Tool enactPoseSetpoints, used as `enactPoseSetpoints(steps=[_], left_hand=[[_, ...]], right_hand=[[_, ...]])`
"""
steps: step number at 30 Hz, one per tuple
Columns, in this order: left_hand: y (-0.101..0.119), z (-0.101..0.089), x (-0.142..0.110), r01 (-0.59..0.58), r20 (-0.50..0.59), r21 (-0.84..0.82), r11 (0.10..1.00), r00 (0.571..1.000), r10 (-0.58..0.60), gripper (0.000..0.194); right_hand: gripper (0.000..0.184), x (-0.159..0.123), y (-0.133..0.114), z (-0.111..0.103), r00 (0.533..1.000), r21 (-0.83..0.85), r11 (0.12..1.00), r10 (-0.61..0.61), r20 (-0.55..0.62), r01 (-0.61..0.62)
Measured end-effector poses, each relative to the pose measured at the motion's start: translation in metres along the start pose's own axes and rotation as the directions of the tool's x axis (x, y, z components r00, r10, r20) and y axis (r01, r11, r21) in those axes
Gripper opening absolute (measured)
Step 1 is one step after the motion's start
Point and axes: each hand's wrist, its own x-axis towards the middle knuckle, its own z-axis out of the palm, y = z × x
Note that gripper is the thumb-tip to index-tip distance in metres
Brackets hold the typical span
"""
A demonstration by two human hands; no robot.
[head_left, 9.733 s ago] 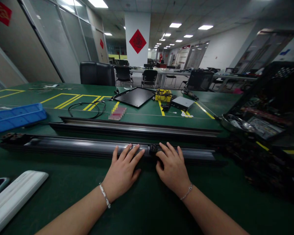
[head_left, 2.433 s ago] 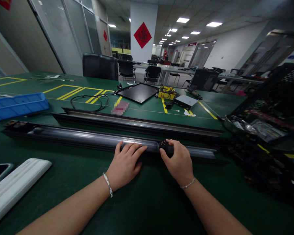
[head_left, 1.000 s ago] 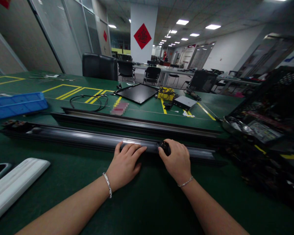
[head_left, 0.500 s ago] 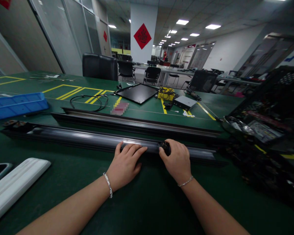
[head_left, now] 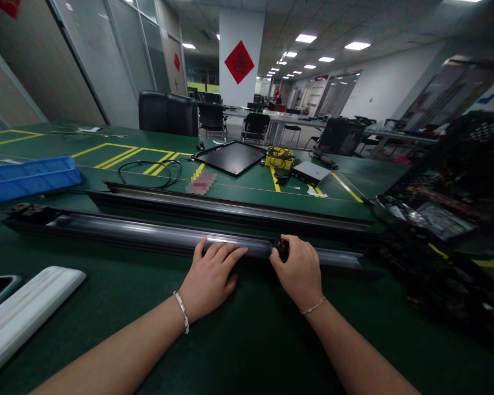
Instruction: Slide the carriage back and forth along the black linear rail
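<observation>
Here, the left hand (head_left: 208, 282) rests, fingers spread, on the near black rail (head_left: 119, 233) across the green table (head_left: 247, 351); separately, the right hand (head_left: 300, 269) pinches a dark fitting (head_left: 282, 249) there. A red poster (head_left: 239, 62) bears illegible writing.

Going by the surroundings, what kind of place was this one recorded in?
Likely an office doubling as a workshop: a green worktable marked with yellow tape, long dark rails lying on it, and black chairs beyond.
</observation>
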Motion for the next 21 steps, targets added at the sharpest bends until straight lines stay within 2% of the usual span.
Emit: enactPoseSetpoints(steps=[9, 14, 18, 21], left_hand=[[0.001, -0.0013, 0.0005, 0.001, -0.005, 0.011, 1.0, 1.0, -0.001, 0.053], [0.0011, -0.0013, 0.0004, 0.006, 0.005, 0.001, 1.0, 1.0, -0.006, 0.053], [0.001, -0.0013, 0.0009, 0.001, -0.002, -0.004, 1.0, 1.0, -0.001, 0.053], [0.0006, -0.0017, 0.0013, 0.003, 0.004, -0.012, 1.0, 1.0, -0.003, 0.053]], right_hand=[[0.03, 0.0009, 0.007, -0.0024, 0.999, 0.033, 0.999, 0.001, 0.052, -0.003], [0.027, 0.0018, 0.0059, -0.0027, 0.999, 0.023, 0.999, 0.023, 0.038, -0.024], [0.034, 0.0016, 0.0044, -0.0037, 0.999, 0.018, 0.999, 0.034, 0.029, -0.034], [0.028, 0.0024, 0.0042, -0.0047, 0.998, 0.029, 0.999, 0.033, 0.05, -0.034]])
